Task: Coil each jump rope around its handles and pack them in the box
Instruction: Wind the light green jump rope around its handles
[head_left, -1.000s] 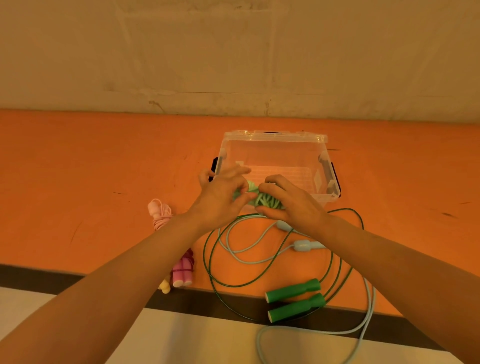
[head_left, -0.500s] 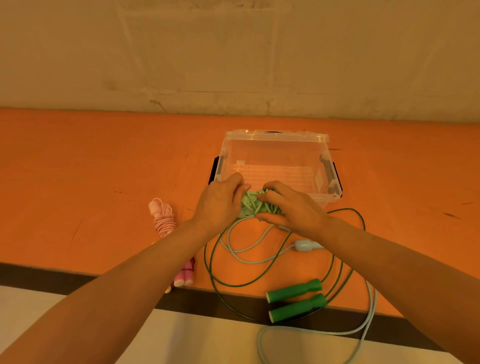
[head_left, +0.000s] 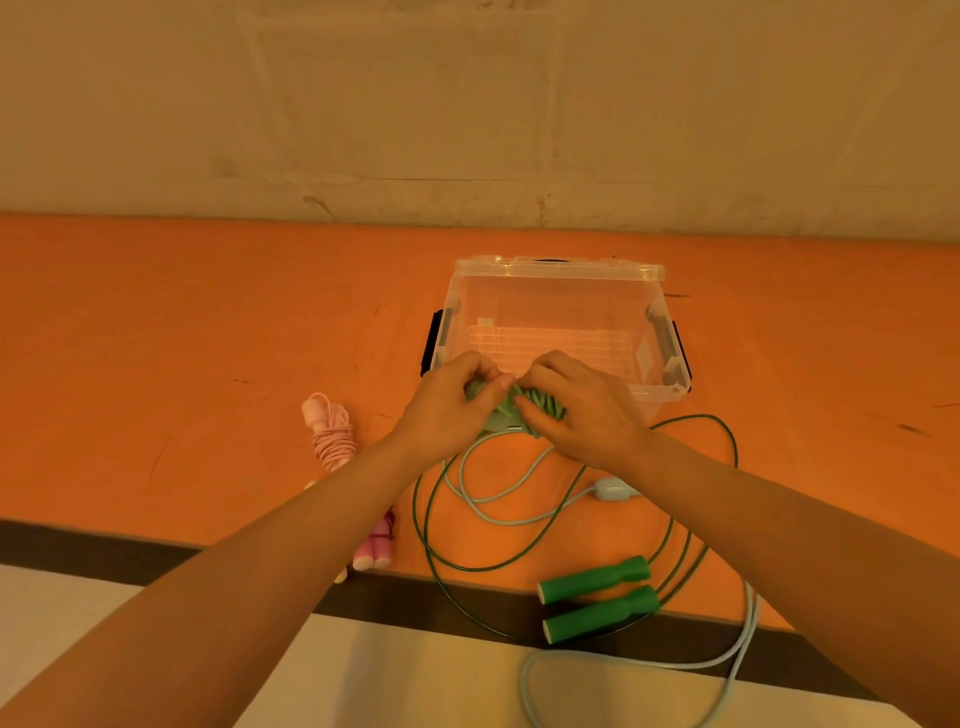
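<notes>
I see both hands meeting just in front of the near wall of the clear box (head_left: 558, 280). My left hand (head_left: 447, 410) and my right hand (head_left: 582, 415) each have a narrow grip closed on the same light green bundle (head_left: 524, 408), a jump rope wound into a tight coil, held between the fingertips. The bundle is outside the box, just beside its near edge, above the orange surface (head_left: 208, 338). The box is open and I see no rope inside it. Near me, the dark green rope (head_left: 431, 525) lies loose in wide loops, with its two green handles (head_left: 597, 597) side by side at the near edge of the surface. A pale blue rope (head_left: 743, 649) also lies loose, partly hanging over the edge. On the left, a pink rope (head_left: 332, 439) lies coiled, partly hidden by my left forearm.
</notes>
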